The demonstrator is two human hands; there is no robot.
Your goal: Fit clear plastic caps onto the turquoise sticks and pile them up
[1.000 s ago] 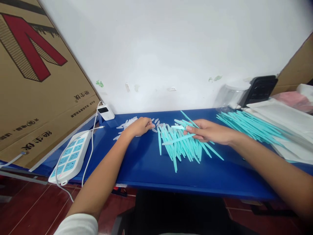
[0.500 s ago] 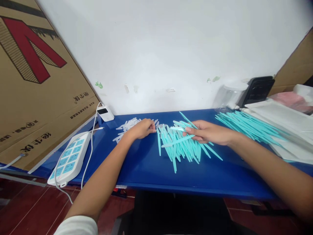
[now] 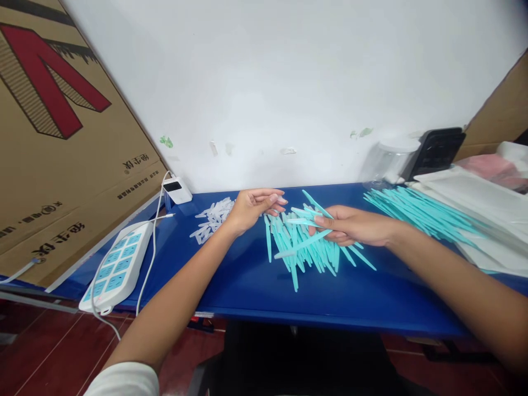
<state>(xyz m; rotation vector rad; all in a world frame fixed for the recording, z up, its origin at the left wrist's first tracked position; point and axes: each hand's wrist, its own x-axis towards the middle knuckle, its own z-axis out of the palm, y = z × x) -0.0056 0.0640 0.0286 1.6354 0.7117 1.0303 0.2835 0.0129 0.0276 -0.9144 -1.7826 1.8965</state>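
Note:
My right hand (image 3: pixel 344 225) is closed around several slim turquoise plastic sticks (image 3: pixel 303 243), shaped like eyebrow razors, which fan out from the fingers. Under it a loose pile of the same turquoise sticks (image 3: pixel 305 258) lies on the blue table (image 3: pixel 247 291). My left hand (image 3: pixel 256 208) is raised just left of the right hand, fingers pinched together; a small translucent piece seems to show at the fingertips. Behind the left wrist lies a heap of small translucent caps (image 3: pixel 212 220). The left hand partly covers the caps.
More turquoise sticks (image 3: pixel 424 212) lie in a bundle at the right, beside white sheets (image 3: pixel 495 220). A clear jar (image 3: pixel 390 165) and a black stand (image 3: pixel 437 151) are behind them. On the left are a power strip (image 3: pixel 119 264), a white device (image 3: pixel 178 191), cables and a cardboard box (image 3: pixel 74 181).
My left hand has lifted away from the caps and moved right, towards the right hand. My right hand has stayed almost in place with the turquoise sticks.

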